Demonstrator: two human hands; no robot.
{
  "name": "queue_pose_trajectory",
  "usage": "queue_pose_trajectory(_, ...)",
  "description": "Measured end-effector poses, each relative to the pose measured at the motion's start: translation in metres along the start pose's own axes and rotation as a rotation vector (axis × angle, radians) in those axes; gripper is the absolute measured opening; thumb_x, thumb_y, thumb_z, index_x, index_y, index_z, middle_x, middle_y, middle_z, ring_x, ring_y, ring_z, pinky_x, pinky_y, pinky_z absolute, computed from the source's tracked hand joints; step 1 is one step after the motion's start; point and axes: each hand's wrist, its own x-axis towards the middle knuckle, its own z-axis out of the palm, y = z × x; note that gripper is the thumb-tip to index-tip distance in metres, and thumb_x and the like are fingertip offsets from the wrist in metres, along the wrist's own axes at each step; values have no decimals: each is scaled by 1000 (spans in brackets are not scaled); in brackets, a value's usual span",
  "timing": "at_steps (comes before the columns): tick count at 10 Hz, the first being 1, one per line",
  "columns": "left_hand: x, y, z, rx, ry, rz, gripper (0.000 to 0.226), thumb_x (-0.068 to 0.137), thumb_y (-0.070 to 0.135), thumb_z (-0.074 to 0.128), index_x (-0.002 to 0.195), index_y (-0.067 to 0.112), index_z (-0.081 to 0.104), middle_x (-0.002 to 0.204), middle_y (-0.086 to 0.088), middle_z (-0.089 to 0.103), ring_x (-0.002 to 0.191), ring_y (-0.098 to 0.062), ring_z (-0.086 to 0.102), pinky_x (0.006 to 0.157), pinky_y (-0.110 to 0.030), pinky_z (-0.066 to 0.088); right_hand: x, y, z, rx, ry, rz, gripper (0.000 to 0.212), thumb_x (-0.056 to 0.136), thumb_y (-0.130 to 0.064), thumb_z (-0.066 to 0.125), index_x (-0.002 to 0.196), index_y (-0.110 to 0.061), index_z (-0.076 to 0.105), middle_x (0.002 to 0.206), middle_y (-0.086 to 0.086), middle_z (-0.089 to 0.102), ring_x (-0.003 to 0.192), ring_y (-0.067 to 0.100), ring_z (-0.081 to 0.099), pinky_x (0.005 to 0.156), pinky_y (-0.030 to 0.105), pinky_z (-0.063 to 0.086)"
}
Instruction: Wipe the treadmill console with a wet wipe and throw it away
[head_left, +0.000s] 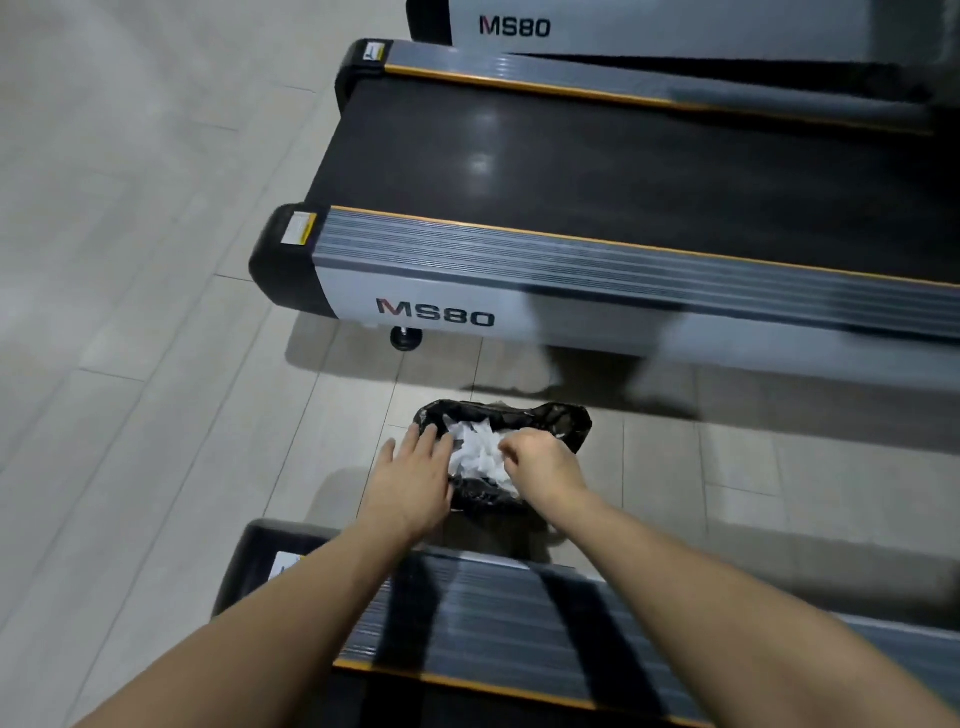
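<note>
A small bin lined with a black bag (563, 423) stands on the floor between two treadmills. Crumpled white wet wipes (478, 454) fill it. My right hand (540, 460) hovers over the bin's right half. Its fingers curl downward, and the bunched tips pinch the white wipe at the top of the pile. My left hand (413, 475) lies flat with straight fingers over the bin's left rim, fingertips touching the black bag. The treadmill console is out of view.
A treadmill deck marked MS80 (571, 249) runs across just beyond the bin. Another treadmill's side rail (493, 613) lies under my forearms. A third MS80 machine (623, 26) sits at the top. Pale tiled floor (130, 312) spreads to the left.
</note>
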Motion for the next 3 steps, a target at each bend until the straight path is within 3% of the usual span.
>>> queue_pose_trajectory(1,33,-7,27,12,3,-25,64,105,39,39,162,20,19,173,-6,18,160,-28,12,127,-50,15,26,13,30,-73,-46,15,13,88,-12,56,84,-19,66,103,8,70,101,37,68,78,40,52)
queue_pose_trajectory(2,48,-11,43,12,4,-37,64,106,41,37,163,20,18,173,-6,18,160,-28,11,127,-49,15,29,20,47,-66,-101,20,35,95,-20,57,126,-22,72,131,5,70,119,34,65,98,39,52)
queue_pose_trajectory(3,39,-7,30,17,4,-36,63,107,43,35,163,20,19,172,-6,20,159,-28,13,126,-49,17,10,15,39,-45,-105,65,38,97,-23,54,132,-23,70,135,7,69,119,35,64,102,41,51)
